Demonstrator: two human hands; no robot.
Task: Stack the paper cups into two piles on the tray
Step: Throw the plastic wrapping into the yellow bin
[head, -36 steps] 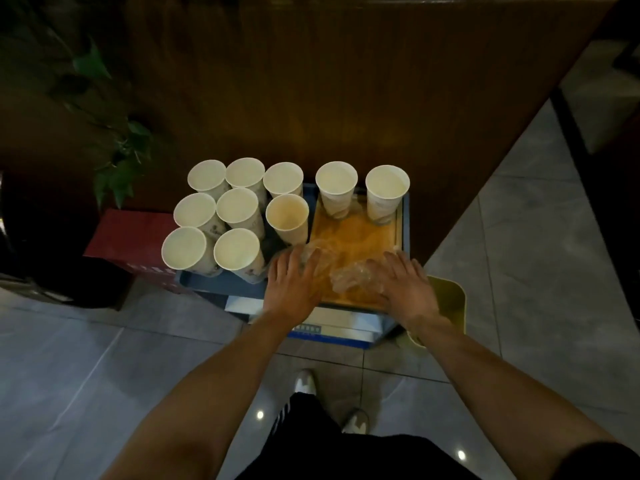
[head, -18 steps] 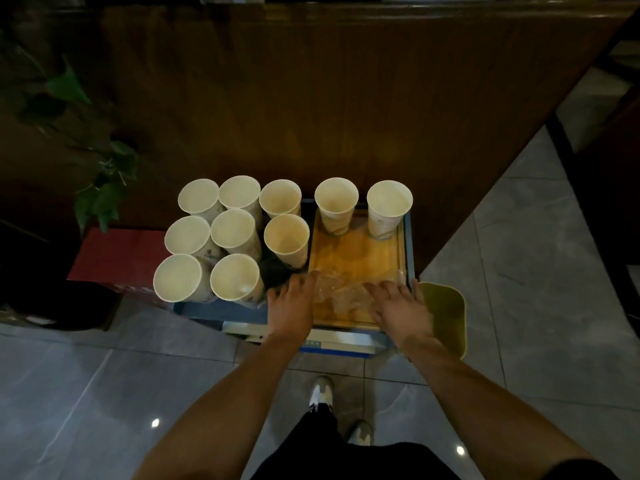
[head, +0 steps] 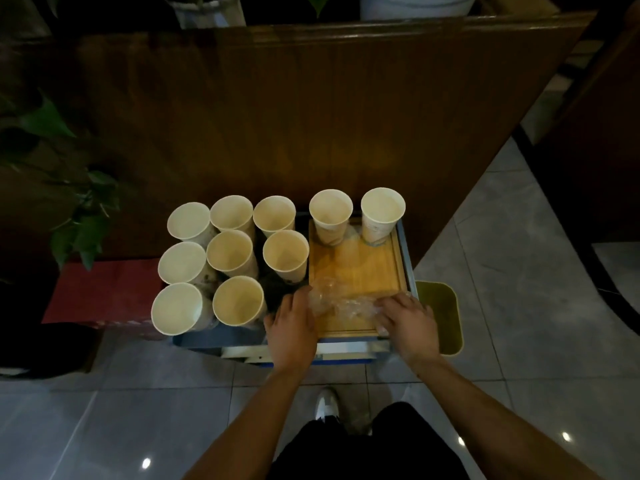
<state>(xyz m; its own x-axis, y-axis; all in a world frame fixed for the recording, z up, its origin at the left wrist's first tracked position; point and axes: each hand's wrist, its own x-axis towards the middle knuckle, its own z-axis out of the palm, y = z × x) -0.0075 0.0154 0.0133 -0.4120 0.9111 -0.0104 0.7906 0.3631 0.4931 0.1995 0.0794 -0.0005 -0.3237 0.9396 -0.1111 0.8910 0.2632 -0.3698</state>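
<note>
tray [head: 360, 271]: wooden, on right part of a blue stand [head: 221, 336], near edge toward the person
cups on tray: two paper cups upright at its far edge, left one [head: 330, 216] and right one [head: 382, 214], side by side, apart, not stacked
cups off tray: eight more upright paper cups [head: 228, 258] clustered on the stand left of the tray, rims up, close-packed, none nested
plastic wrap [head: 337, 301]: clear, crumpled, lies across the tray's near part between the two hands
left hand [head: 292, 327]: palm down at the tray's near-left corner, fingers fairly straight, fingertips touching the wrap's left end; cannot tell if it pinches it
right hand [head: 408, 322]: palm down at the tray's near-right corner, fingers bent onto the wrap's right end, seems to grip it
surroundings: brown wooden panel [head: 311, 116] behind the stand, green plant [head: 69, 209] at left, yellow-green bin [head: 440, 317] just right of the stand, grey tiled floor [head: 519, 306]
</note>
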